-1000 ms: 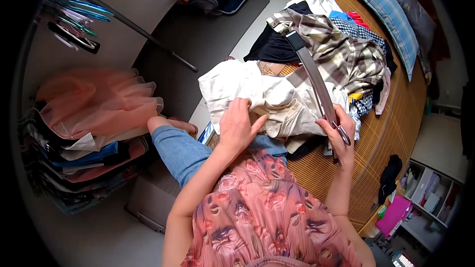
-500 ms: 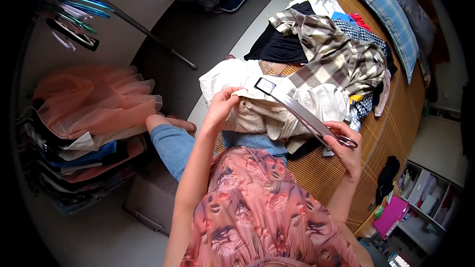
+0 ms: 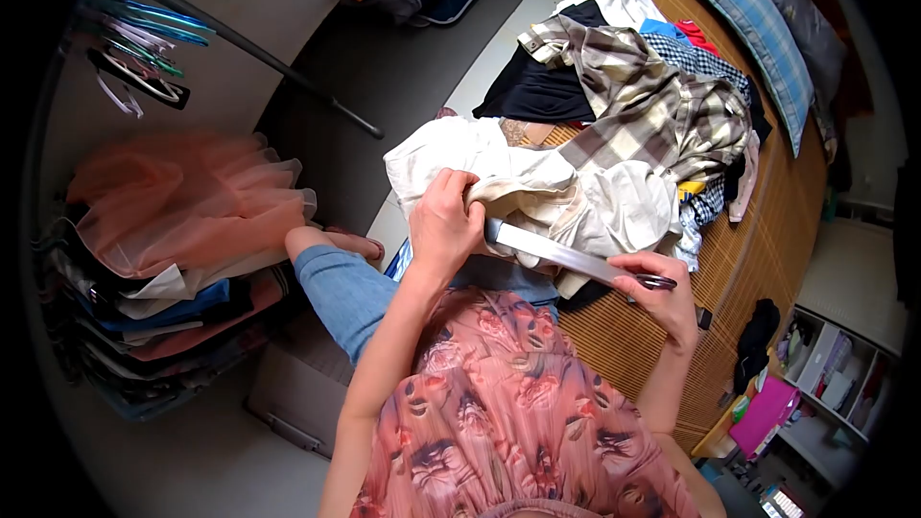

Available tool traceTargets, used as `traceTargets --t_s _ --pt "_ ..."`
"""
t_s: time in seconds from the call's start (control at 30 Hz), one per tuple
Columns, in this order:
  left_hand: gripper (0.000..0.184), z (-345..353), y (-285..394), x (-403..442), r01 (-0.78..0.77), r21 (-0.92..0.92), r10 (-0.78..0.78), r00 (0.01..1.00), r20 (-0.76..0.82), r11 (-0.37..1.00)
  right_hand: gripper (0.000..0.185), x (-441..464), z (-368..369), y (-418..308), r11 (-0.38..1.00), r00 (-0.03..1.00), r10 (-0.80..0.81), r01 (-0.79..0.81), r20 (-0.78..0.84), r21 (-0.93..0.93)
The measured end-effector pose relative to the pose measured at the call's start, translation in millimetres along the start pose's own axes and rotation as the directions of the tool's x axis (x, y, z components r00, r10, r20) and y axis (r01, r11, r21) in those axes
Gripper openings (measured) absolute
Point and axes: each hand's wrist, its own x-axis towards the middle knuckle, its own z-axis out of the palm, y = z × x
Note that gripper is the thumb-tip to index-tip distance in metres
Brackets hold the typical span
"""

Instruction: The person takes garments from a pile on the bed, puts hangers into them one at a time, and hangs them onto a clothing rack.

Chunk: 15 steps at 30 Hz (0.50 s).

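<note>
Cream trousers (image 3: pixel 537 182) lie bunched across my lap and the bed edge. My left hand (image 3: pixel 446 221) is closed, fingers pinching the waistband. A shiny grey belt (image 3: pixel 556 251) stretches between my hands, with its left end against my left fingers. Whether those fingers also grip the belt, I cannot tell. My right hand (image 3: pixel 657 295) is shut on the belt, which bends into a dark loop beside the thumb. A small black piece (image 3: pixel 703 317) shows just right of that wrist. Beyond the trousers lies a brown-and-cream plaid shirt (image 3: pixel 624 77).
The bed has a woven mat (image 3: pixel 748 230), more heaped clothes and a blue checked pillow (image 3: pixel 748 29). At left, a rack holds hangers (image 3: pixel 144 38); hung clothes and a peach tulle garment (image 3: pixel 182 201) are below. Shelves (image 3: pixel 835 374) stand at right.
The black-framed buckle end has left its spot above the trousers. My left hand has shifted slightly right and down. The belt's visible stretch is now lower and flatter.
</note>
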Motion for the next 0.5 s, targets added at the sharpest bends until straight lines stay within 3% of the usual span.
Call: traceTargets --t_s 0.03,0.13,0.23,0.27,0.37,0.4,0.5 --pt "0.019 -1 7 -1 -0.032 0.016 0.032 0.999 -0.01 0.999 0.022 2 6 4 0.999 1.0 -0.025 0.025 -0.004 0.039" --pt "0.017 -2 32 -8 -0.194 0.012 0.194 0.981 -0.013 0.981 0.022 10 33 -1 0.996 0.97 -0.085 0.089 -0.23 0.006" --pt "0.019 2 50 -15 -0.384 -0.017 0.383 0.923 -0.029 0.923 0.02 16 51 0 0.981 0.99 -0.052 0.075 -0.133 0.181" --pt "0.02 0 54 -16 -0.412 -0.049 0.411 0.911 -0.024 0.91 0.022 20 54 0 0.989 0.987 -0.026 0.047 -0.157 0.137" --pt "0.027 -1 61 -19 -0.521 -0.12 0.522 0.853 -0.02 0.845 0.023 27 62 0 0.967 0.968 -0.04 0.1 -0.246 0.236" --pt "0.028 -1 62 -20 -0.545 -0.141 0.549 0.836 -0.014 0.826 0.022 28 58 2 0.903 0.988 -0.03 0.09 -0.149 0.42" --pt "0.027 -2 64 -21 -0.582 -0.208 0.593 0.805 -0.007 0.786 0.022 38 64 17 0.933 0.97 -0.026 0.112 -0.243 0.343"
